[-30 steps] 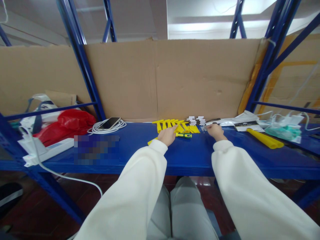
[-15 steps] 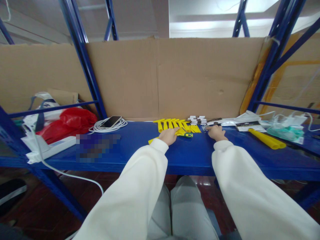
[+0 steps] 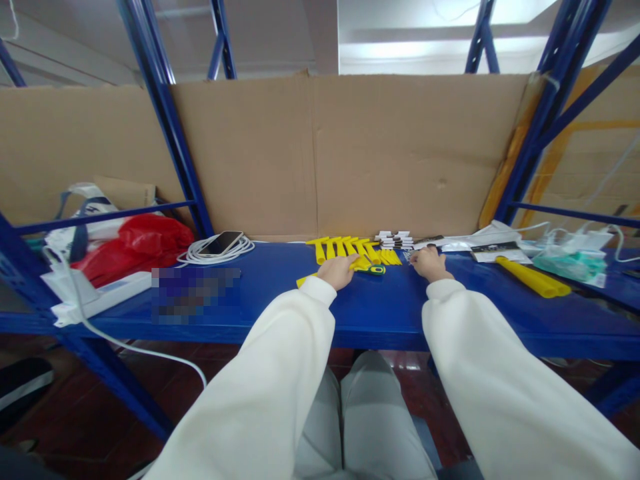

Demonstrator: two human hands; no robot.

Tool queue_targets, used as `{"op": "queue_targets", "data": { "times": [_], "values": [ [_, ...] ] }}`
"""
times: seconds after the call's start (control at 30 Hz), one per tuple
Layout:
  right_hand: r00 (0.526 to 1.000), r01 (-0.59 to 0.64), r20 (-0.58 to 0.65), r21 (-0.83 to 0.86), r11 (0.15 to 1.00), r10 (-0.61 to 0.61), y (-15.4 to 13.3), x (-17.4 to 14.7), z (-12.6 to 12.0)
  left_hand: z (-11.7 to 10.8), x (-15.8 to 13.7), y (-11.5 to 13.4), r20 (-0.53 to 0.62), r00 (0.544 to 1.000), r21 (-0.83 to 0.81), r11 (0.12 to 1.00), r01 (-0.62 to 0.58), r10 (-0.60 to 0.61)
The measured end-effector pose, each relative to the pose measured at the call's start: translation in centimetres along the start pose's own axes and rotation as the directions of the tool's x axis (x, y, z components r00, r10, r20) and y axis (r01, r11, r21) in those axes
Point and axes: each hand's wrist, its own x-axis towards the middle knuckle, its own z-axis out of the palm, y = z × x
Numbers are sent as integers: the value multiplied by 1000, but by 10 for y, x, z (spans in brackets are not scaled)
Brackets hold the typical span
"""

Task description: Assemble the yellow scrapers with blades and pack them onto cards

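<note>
The small metal parts (image 3: 407, 256) lie at about ten o'clock from the right hand (image 3: 430, 264), the nearer one, whose grip I cannot tell, while the left hand (image 3: 336, 271) clasps a yellow plastic piece (image 3: 359, 263) seemingly slanting eight-to-two o'clock.

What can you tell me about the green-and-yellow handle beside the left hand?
The green-and-yellow handle looks like smooth plastic, rounded at its right end. It lies roughly sideways on the blue shelf, just right of the left hand. Its left end is lost against a yellow piece at that hand; whether they touch, I cannot tell.
</note>
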Motion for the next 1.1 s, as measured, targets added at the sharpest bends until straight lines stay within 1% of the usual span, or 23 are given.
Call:
{"op": "queue_targets", "data": {
  "times": [0.33, 0.5, 0.67, 0.8, 0.93, 1.03, 1.1],
  "values": [
    [999, 49, -4, -28, 998, -49, 1, 3, 2, 0, -1, -1, -19, 1000, -36, 999, -5, 4],
    [998, 64, -9, -34, 997, -64, -1, 1, 1, 0, 0, -1, -9, 1000, -14, 1000, -10, 9],
    [997, 72, 18, -64, 995, -71, -3, 0, 1, -1, 0, 0, 5, 1000, 2, 1000, -14, 14],
    [998, 64, 14, -72, 995, -63, -4, -1, 3, -1, -1, -1, -9, 1000, -24, 1000, -8, 8],
    [1000, 1, -1, -10, 1000, -1, -3, 2, 2, -1, -1, -1, -11, 1000, -29, 1000, -5, 5],
    [999, -39, -9, 122, 992, 40, -2, 7, 1, -1, 0, -1, -6, 1000, -21, 1000, -10, 10],
    [999, -37, -7, 229, 973, 40, -2, 11, 1, -1, 0, -1, -7, 1000, -23, 1000, -12, 12]
  ]
}}
